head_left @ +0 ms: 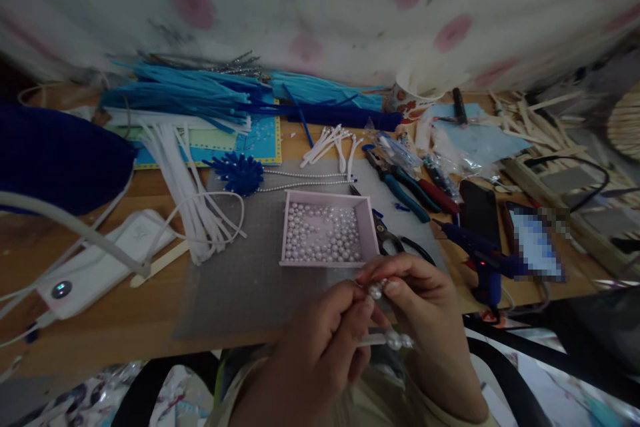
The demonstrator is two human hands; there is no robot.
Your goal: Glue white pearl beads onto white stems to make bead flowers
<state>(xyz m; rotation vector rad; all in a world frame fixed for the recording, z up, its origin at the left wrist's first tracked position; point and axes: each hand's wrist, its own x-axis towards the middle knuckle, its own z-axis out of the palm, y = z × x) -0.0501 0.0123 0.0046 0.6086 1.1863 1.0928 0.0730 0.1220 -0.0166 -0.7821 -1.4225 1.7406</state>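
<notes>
1. The right hand [430, 300] is pinching a pearl cluster [376, 291] between thumb and fingertips.
2. The left hand [333, 327] is curling nearly closed, gripping the cluster's other side.
3. The cluster is probably feeling light, hard and slick, best taken by its sides; fingers are hiding its axis.
4. Just below, a pale stem [373, 339] is running crosswise, larger pearls [395, 339] pointing towards the right palm.
5. Beyond, a bead box [369, 230] is sitting near.
</notes>
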